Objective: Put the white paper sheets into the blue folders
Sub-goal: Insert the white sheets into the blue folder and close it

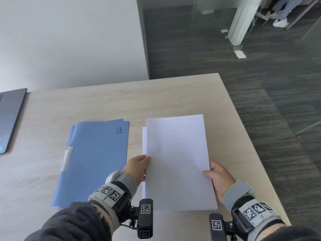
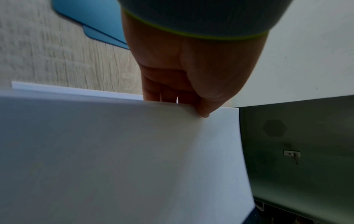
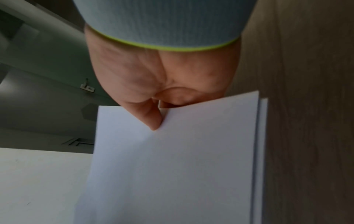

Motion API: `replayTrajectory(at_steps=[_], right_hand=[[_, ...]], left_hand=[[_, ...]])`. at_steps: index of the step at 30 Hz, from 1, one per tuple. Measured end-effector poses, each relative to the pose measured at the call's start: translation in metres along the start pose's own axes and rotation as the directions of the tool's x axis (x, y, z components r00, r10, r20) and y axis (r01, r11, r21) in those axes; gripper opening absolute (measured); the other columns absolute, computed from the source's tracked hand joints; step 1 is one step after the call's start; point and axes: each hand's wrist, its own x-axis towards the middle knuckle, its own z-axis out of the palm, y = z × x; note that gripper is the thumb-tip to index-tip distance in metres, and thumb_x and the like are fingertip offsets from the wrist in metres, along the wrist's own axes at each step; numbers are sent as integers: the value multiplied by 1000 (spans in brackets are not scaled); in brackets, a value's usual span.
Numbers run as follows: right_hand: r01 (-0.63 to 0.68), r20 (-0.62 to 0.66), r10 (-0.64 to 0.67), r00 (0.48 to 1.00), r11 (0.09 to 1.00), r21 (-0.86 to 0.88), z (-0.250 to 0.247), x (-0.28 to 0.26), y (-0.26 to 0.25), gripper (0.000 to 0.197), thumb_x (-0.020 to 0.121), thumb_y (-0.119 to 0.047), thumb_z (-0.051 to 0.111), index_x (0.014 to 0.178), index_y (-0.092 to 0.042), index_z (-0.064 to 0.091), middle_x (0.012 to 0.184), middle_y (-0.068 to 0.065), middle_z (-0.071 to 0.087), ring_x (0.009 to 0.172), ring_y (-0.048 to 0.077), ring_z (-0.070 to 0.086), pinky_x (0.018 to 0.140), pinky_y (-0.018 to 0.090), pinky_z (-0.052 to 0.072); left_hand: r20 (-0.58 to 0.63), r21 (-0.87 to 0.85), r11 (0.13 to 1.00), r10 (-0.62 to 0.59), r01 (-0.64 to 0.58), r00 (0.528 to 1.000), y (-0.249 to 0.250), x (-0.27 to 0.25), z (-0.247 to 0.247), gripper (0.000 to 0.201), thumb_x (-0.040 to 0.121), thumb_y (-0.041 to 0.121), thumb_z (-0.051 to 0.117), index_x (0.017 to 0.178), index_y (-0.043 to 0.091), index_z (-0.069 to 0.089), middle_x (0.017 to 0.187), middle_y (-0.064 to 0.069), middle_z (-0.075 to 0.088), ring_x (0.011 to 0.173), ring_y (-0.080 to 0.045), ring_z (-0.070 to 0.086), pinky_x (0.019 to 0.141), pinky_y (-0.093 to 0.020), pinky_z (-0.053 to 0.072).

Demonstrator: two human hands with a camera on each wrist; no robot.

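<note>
White sheets [image 1: 177,159]: held between both hands, above more paper [image 1: 144,136].
Left hand [image 1: 137,166]: pinches left edge.
Right hand [image 1: 219,178]: pinches right edge.
Blue folders [image 1: 93,159]: left of hands.

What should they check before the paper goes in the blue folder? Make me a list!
1. Left hand grips the sheets: ok.
2. Right hand grips them too: ok.
3. Sheets lifted off the paper lying below: ok.
4. Folders within reach, beside the sheets: ok.
5. Top folder open to receive them: not ok, it lies closed.
6. How many sheets are held: cannot tell.
</note>
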Motion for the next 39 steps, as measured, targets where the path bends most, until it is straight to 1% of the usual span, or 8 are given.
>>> replayTrajectory(at_steps=[3, 10, 16, 22, 28, 32, 35, 39], right_hand=[[-10, 15, 10, 1000, 1000, 14, -1, -1, 0, 33, 86, 13, 44, 104, -4, 66, 90, 14, 72, 76, 27, 63, 65, 31, 48], [102, 6, -103, 995, 994, 28, 8, 0, -8, 29, 80, 5, 54, 105, -4, 65, 89, 15, 71, 75, 25, 64, 63, 30, 50], [400, -45, -399, 916, 917, 5, 12, -1, -51, 30, 77, -1, 54, 95, -18, 70, 100, 11, 74, 91, 24, 67, 84, 41, 51], [418, 0, -430, 903, 877, -239, 14, -4, -57, 24, 68, -13, 48, 84, -20, 64, 66, -19, 66, 69, 12, 56, 65, 25, 45], [299, -61, -335, 940, 898, -324, 10, 1, -38, 28, 67, -23, 54, 89, -15, 69, 88, 11, 71, 84, 33, 63, 76, 34, 50], [265, -74, -307, 949, 901, -344, 8, 1, -38, 28, 70, -25, 56, 86, -4, 66, 83, 20, 67, 73, 21, 54, 69, 30, 44], [258, -94, -311, 946, 893, -369, 9, 1, -36, 38, 68, -30, 52, 87, 1, 60, 86, 30, 59, 71, 45, 49, 66, 29, 38], [244, -82, -295, 952, 894, -375, 9, -4, -34, 32, 72, -27, 53, 85, 0, 63, 84, 30, 60, 73, 46, 53, 66, 28, 39]], left_hand=[[41, -6, 1000, 28, -28, 999, 2, -6, 1, 26, 97, 20, 52, 92, 12, 76, 91, -15, 75, 77, -25, 68, 70, -39, 63], [40, 93, 973, 210, -213, 977, 17, -12, -4, 25, 94, 34, 53, 89, 28, 77, 97, -10, 77, 87, -28, 71, 88, -55, 58], [-7, 179, 870, 469, -460, 883, 64, -23, -17, 27, 90, 45, 49, 97, 34, 72, 95, -5, 75, 93, -34, 69, 96, -54, 52], [-19, 410, 787, 513, -461, 858, 57, -20, -19, 19, 99, 30, 49, 93, 21, 66, 80, -4, 68, 74, -23, 59, 73, -35, 46], [27, 510, 757, 461, -409, 887, 35, -21, -13, 18, 100, 26, 48, 94, 18, 64, 80, 0, 66, 76, -22, 58, 70, -30, 45], [29, 529, 735, 484, -424, 875, 36, -23, -10, 23, 99, 25, 48, 99, 11, 66, 88, -13, 69, 85, -31, 61, 76, -38, 48], [20, 502, 735, 517, -456, 856, 36, -23, -10, 24, 100, 24, 48, 92, 8, 63, 84, -18, 65, 83, -36, 60, 75, -43, 49], [36, 528, 747, 456, -405, 889, 31, -25, -8, 25, 100, 25, 47, 83, 10, 58, 71, -3, 55, 76, -32, 56, 65, -33, 41]])
